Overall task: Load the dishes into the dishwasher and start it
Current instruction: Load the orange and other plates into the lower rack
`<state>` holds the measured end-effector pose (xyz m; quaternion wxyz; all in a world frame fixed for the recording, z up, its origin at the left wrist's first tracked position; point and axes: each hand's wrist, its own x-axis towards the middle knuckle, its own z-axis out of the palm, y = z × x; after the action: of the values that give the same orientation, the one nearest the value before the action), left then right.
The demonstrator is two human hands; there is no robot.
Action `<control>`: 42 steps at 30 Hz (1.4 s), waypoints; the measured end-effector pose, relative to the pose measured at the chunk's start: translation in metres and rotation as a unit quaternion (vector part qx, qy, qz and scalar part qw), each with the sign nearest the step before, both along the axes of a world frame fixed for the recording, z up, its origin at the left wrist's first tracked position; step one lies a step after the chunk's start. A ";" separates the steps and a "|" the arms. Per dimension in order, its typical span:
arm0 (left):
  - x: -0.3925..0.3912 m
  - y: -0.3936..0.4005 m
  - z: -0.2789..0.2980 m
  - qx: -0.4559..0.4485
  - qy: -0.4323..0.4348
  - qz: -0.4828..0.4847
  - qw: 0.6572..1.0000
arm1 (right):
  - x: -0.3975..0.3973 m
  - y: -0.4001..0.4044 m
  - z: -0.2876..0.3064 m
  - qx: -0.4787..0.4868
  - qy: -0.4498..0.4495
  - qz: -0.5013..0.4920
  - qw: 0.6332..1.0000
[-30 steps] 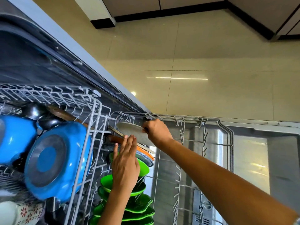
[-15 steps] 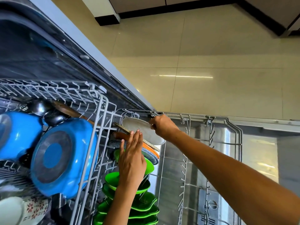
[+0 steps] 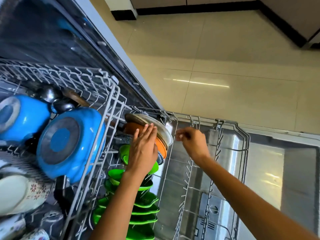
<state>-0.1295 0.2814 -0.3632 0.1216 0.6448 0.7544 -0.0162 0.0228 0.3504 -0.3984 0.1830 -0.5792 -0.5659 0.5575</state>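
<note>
Over a glossy beige tiled floor (image 3: 225, 54), the grey wire lower rack (image 3: 230, 149) holds a pale plate (image 3: 161, 129) upright, left hand (image 3: 143, 148) flat against it, right hand (image 3: 194, 144) loosely curled, empty.

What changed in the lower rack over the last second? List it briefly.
The right hand let go of the pale plate it had been gripping by the rim and drew away to the right; its fingers are now loosely curled and hold nothing. The left hand moved up and now rests flat against the plates beside it. The green plates and blue pots stayed in place.
</note>
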 end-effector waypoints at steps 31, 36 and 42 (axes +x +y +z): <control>0.379 -0.678 0.479 0.220 0.169 0.627 0.728 | 0.172 -0.555 0.508 0.441 0.322 0.603 0.581; 0.441 -0.772 0.482 0.237 0.218 0.738 0.593 | 0.153 -0.683 0.520 0.392 0.420 0.688 0.443; 0.472 -0.895 0.464 0.158 0.261 0.839 0.451 | 0.139 -0.852 0.516 0.356 0.432 0.762 0.326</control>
<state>0.3421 -0.6137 0.1010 -0.2303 -0.3268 0.9154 0.0461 0.1618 -0.5013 0.1175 0.0860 0.5478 -0.7454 0.3700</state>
